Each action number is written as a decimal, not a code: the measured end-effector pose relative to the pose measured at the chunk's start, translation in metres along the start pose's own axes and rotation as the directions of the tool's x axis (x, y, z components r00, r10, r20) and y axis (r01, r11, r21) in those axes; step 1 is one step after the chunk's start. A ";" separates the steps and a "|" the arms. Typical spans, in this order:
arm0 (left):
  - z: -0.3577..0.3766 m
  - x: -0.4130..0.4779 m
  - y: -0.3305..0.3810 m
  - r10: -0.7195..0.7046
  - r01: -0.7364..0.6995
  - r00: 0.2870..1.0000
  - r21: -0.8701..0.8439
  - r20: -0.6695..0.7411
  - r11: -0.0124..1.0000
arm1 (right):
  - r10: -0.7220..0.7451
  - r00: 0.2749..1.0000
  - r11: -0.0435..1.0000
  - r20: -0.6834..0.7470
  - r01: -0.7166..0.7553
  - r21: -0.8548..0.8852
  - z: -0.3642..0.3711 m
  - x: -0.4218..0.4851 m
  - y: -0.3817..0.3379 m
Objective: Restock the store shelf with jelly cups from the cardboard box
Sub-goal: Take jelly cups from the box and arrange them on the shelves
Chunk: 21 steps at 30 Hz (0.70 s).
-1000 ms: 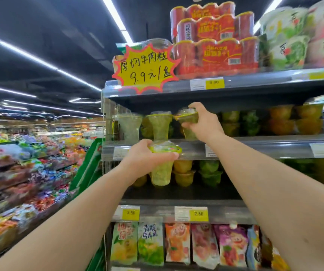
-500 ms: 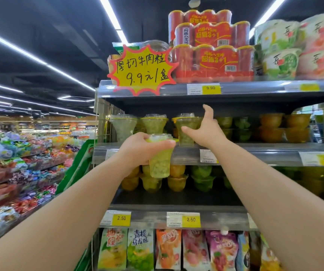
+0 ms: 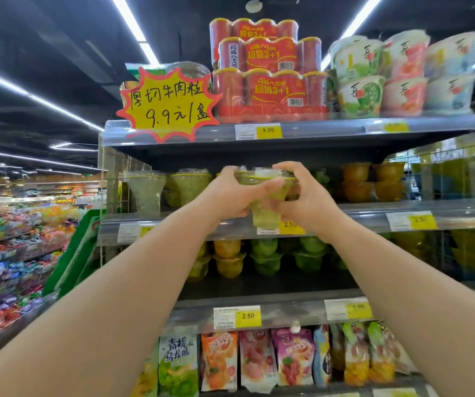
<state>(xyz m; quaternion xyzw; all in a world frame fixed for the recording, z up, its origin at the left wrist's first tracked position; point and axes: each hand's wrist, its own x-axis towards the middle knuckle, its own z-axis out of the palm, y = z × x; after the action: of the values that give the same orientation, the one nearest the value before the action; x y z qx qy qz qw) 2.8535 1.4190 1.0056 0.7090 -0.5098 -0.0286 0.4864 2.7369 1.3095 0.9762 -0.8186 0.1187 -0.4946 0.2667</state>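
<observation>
A green funnel-shaped jelly cup (image 3: 265, 202) is held up in front of the second shelf (image 3: 373, 216). My left hand (image 3: 227, 194) grips its left side and my right hand (image 3: 305, 196) grips its right side, fingers curled over the lid. Two matching green cups (image 3: 146, 190) (image 3: 189, 186) stand on the same shelf to the left. Any cup standing behind my hands is hidden. The cardboard box is out of view.
Orange jelly cups (image 3: 371, 181) stand at the shelf's right. Orange and green cups (image 3: 265, 256) fill the shelf below, pouches (image 3: 259, 359) hang lower still. Red can packs (image 3: 267, 81) and a yellow price sign (image 3: 170, 104) sit on top. An aisle of sweets (image 3: 13, 247) runs left.
My left hand lifted the green cup from below the shelf edge up to the shelf level. My right hand left the cup it had set down and took hold of this one.
</observation>
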 end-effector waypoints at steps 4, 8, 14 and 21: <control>-0.012 -0.003 -0.010 -0.018 0.029 0.998 0.166 -0.065 0.986 | 0.016 0.977 0.995 -0.212 -0.035 -0.090 -0.014 0.017 0.013; -0.025 -0.009 -0.028 -0.013 0.031 0.999 0.383 -0.048 0.923 | 0.138 0.963 0.968 -0.234 -0.181 -0.174 -0.013 0.044 0.028; -0.033 -0.015 -0.039 0.105 -0.052 0.988 0.395 -0.116 0.917 | 0.229 0.965 0.921 -0.129 -0.258 -0.291 0.002 0.065 0.040; -0.024 -0.011 -0.045 0.132 -0.081 0.986 0.403 -0.098 0.912 | 0.227 0.967 0.913 -0.112 -0.251 -0.322 0.002 0.064 0.039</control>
<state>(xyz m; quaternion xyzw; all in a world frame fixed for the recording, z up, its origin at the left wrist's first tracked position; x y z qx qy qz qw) 2.8921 1.4432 0.9807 0.7645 -0.5118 0.1460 0.3637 2.7722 1.2485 1.0013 -0.8127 0.3094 -0.4603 0.1784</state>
